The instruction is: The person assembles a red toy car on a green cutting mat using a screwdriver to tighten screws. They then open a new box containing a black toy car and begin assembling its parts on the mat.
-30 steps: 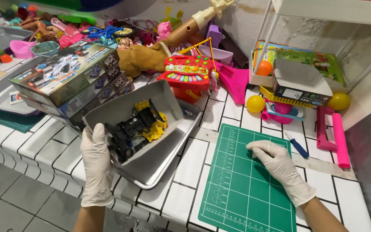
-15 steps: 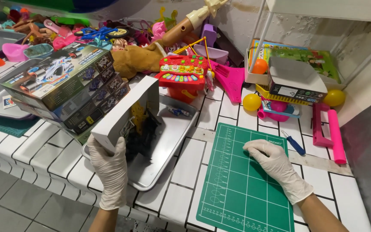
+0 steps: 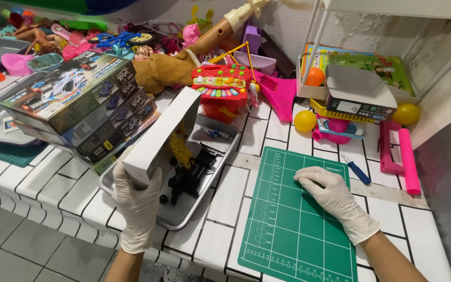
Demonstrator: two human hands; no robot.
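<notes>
My left hand (image 3: 137, 203), in a white glove, grips a white open box (image 3: 158, 137) and holds it tipped on its side over a grey metal tray (image 3: 184, 216). Black and yellow toy parts (image 3: 189, 169) lie spilled from the box into the tray. My right hand (image 3: 335, 198), also gloved, rests flat on the upper part of a green cutting mat (image 3: 293, 230), holding nothing.
Stacked printed toy boxes (image 3: 74, 104) lie left of the tray. Many plastic toys crowd the back, among them a red toy keyboard (image 3: 220, 83), yellow balls (image 3: 305, 120), and a pink bar (image 3: 408, 159). A small blue-handled tool (image 3: 356, 169) lies beside the mat. The white tiled counter's edge runs along the front.
My left hand has lifted the white box from lying flat in the tray to tipped on its side, and the toy parts have slid out into the tray. My right hand stays on the mat.
</notes>
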